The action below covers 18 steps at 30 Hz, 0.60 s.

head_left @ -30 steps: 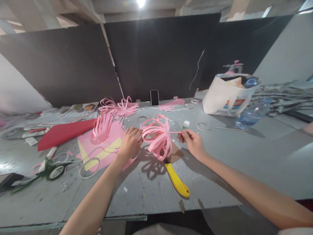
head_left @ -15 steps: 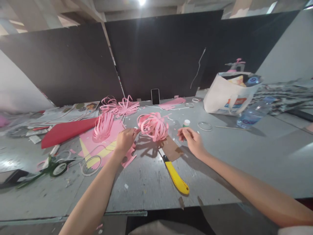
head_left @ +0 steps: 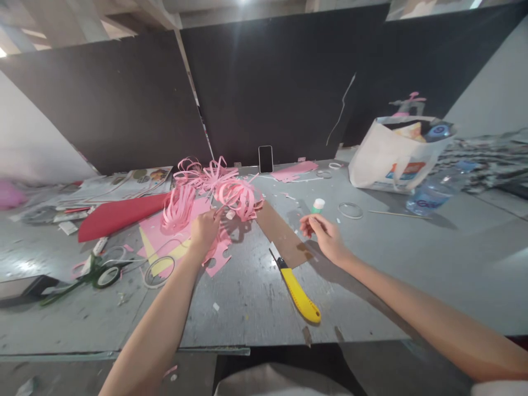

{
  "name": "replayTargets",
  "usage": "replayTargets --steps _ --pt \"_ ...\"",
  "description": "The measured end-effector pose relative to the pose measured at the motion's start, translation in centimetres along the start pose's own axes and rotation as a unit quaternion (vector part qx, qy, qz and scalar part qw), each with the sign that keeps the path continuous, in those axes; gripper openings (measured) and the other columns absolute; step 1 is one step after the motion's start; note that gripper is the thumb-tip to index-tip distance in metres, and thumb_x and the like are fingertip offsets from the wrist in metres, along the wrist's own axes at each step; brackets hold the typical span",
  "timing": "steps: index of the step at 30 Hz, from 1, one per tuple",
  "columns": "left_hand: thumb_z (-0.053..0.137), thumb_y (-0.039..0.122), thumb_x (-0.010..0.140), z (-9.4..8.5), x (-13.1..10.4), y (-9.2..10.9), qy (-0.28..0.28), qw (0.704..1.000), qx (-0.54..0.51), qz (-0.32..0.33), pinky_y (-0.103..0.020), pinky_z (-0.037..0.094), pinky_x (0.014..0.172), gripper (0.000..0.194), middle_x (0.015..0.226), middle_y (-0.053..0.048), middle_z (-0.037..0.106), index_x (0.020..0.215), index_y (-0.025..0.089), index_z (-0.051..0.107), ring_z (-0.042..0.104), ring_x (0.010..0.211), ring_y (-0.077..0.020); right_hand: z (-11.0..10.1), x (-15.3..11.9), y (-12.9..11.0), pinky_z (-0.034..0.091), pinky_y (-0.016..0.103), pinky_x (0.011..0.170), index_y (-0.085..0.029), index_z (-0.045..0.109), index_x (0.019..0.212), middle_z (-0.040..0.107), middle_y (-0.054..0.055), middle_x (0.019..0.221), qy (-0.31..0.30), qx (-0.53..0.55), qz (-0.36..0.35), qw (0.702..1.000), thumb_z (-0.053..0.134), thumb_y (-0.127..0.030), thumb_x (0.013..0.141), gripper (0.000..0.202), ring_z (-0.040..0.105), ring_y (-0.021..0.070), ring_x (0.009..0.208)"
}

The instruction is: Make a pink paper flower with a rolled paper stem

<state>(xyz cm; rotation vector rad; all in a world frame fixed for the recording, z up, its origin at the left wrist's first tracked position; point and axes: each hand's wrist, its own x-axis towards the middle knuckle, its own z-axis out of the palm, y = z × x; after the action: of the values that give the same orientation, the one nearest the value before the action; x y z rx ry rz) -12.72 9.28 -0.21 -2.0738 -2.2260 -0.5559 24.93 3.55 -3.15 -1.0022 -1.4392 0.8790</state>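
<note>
My left hand point(head_left: 205, 230) pinches the end of a looped pink paper-strip flower point(head_left: 241, 199), whose loops hang to the right of the fingers. My right hand point(head_left: 324, 234) is off to the right with its fingers curled together; whether something small is between them is hidden. Just behind it stands a glue stick with a white cap point(head_left: 318, 205). A brown cardboard piece point(head_left: 284, 236) lies between the hands. The yellow cutter point(head_left: 302, 297) rests in front of it, blade towards the cardboard. More pink strip bundles point(head_left: 179, 208) sit left of the held flower.
Red paper point(head_left: 121, 215), green tape point(head_left: 108, 276) and wire coils point(head_left: 160, 272) lie on the left. A phone point(head_left: 266, 159) leans on the dark board. At the right are a white bag point(head_left: 383, 159), a plastic bottle point(head_left: 433, 195), a wire ring point(head_left: 350, 210) and a thin stick point(head_left: 399, 214).
My left hand has moved the pink flower leftward, towards the other pink bundles, uncovering more of the cardboard. My right hand stays nearly in place. The view has shifted slightly.
</note>
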Motion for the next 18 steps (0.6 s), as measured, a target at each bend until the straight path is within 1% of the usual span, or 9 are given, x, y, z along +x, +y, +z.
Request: replayTargets --steps 3,8,13,16,18 --pt "0.046 0.049 0.113 0.3 -0.1 0.1 -0.007 1.0 -0.01 0.004 -0.033 0.048 0.076 0.048 0.108 -0.018 0.083 0.111 0.017 0.081 0.078 0.101 -0.0312 -0.1 -0.1 0.1 0.052 0.034 0.068 -0.024 0.074 0.101 0.071 0.004 0.085 -0.006 -0.016 -0.001 1.0 0.06 -0.071 0.104 0.049 0.064 0.0187 0.072" --pt "0.047 0.046 0.112 0.8 0.0 0.0 -0.019 1.0 -0.014 0.007 -0.033 0.049 0.077 0.045 0.105 -0.018 0.083 0.108 0.017 0.082 0.078 0.1 -0.0312 -0.2 -0.2 0.4 0.052 0.034 0.068 -0.024 0.074 0.102 0.071 0.004 0.085 -0.018 -0.029 0.001 0.999 0.059 -0.07 0.105 0.048 0.064 0.0187 0.072" --pt "0.046 0.05 0.111 1.4 0.2 -0.2 -0.025 0.999 -0.016 0.011 -0.034 0.05 0.079 0.046 0.108 -0.018 0.083 0.109 0.019 0.081 0.078 0.103 -0.033 -0.2 -0.2 0.3 0.051 0.034 0.069 -0.024 0.074 0.103 0.071 0.004 0.086 -0.033 -0.034 0.005 0.999 0.058 -0.069 0.106 0.047 0.064 0.0188 0.073" --pt "0.048 0.048 0.11 1.4 0.2 -0.2 -0.035 0.999 -0.023 0.003 -0.035 0.051 0.079 0.045 0.109 -0.018 0.083 0.11 0.019 0.081 0.078 0.103 -0.0342 -0.2 -0.2 0.2 0.051 0.034 0.07 -0.024 0.074 0.103 0.071 0.004 0.087 -0.042 -0.04 0.006 0.998 0.058 -0.067 0.107 0.046 0.064 0.0189 0.074" --pt "0.05 0.045 0.109 1.4 0.1 -0.1 -0.039 0.999 -0.03 0.003 -0.035 0.052 0.081 0.041 0.111 -0.019 0.082 0.112 0.018 0.081 0.078 0.104 -0.0344 -0.2 -0.2 0.2 0.051 0.034 0.071 -0.024 0.074 0.103 0.071 0.004 0.088 -0.045 -0.043 0.008 0.998 0.057 -0.066 0.107 0.045 0.064 0.019 0.075"
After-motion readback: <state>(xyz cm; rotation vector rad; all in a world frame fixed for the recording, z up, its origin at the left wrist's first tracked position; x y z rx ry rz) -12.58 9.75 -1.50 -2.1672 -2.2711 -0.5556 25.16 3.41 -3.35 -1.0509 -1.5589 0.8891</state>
